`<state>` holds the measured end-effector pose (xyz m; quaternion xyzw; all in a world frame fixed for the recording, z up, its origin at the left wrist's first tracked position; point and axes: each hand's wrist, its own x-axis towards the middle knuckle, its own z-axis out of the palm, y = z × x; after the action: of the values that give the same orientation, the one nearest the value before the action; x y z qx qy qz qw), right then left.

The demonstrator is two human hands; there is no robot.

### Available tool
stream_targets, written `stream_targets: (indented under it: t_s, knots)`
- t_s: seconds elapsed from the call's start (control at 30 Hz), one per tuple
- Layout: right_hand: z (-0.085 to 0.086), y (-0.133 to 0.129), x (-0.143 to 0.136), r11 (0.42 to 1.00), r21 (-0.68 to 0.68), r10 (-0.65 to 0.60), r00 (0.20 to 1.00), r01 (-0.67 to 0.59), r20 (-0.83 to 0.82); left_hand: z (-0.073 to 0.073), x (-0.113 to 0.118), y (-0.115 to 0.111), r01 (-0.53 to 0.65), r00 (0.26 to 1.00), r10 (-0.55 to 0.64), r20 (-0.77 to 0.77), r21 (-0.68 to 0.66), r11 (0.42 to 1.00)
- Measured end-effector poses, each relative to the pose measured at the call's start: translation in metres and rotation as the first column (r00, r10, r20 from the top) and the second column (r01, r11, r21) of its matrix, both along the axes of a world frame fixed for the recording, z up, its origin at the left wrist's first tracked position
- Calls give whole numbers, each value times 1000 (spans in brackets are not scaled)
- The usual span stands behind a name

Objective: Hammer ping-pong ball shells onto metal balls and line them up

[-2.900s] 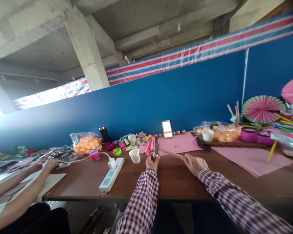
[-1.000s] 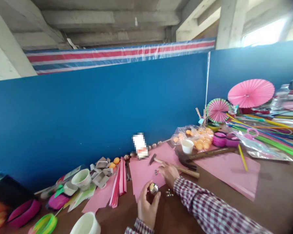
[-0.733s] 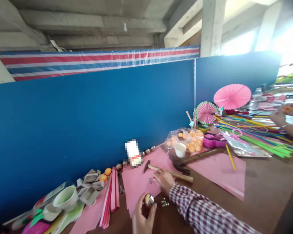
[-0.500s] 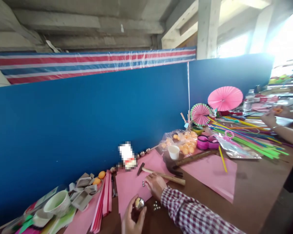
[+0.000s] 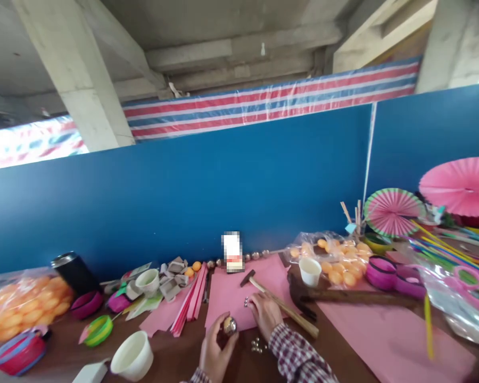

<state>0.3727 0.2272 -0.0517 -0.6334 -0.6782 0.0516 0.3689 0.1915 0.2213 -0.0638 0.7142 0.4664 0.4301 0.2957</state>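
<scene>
While a row of metal balls (image 5: 256,255) stood, apparently finished, by the blue panel (image 5: 263,181), the left hand (image 5: 215,352) had its grip around one shiny ball (image 5: 230,326) above the tabletop (image 5: 175,354), the right hand (image 5: 266,316), whether pinching unclear, met small beads (image 5: 246,302), and loose beads (image 5: 257,344) lay seemingly unused.

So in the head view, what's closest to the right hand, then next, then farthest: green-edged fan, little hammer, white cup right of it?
1. Little hammer, handle just right of the hand.
2. White cup, farther right.
3. Green-edged fan, far back right.
</scene>
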Motion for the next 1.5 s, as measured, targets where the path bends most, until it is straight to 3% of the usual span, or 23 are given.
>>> stream_targets:
  t_s: [0.4, 0.63, 0.73, 0.87, 1.0, 1.13, 1.3, 1.5]
  knots:
    - [-6, 7, 3, 997, 45, 62, 990, -57, -123, 2, 7, -6, -98, 995, 99, -22, 39, 994]
    - [6, -3, 5, 992, 116, 79, 955, -48, -285, 3, 7, -6, -79, 997, 80, -17, 65, 995]
    - [9, -9, 2, 992, 105, 106, 895, -66, -433, 3, 9, -7, -101, 995, 99, 23, 86, 991]
    - [4, -14, -4, 996, 48, 92, 711, -81, -698, -1, 14, -7, -144, 986, 133, 103, 105, 984]
    - [-1, -23, -5, 995, 43, 92, 602, -95, -794, -3, 16, -6, -132, 986, 119, 120, 107, 985]
    - [6, -32, -3, 992, 65, 116, 595, -106, -795, -1, 14, -7, -134, 985, 120, 127, 106, 985]
    - [13, -34, -7, 990, 43, 123, 663, -135, -739, 7, 9, -9, -55, 990, 41, 132, 99, 994]
    - [9, -31, -8, 985, 31, 141, 679, -171, -721, 10, 25, -4, -10, 972, 5, 234, 21, 1000]
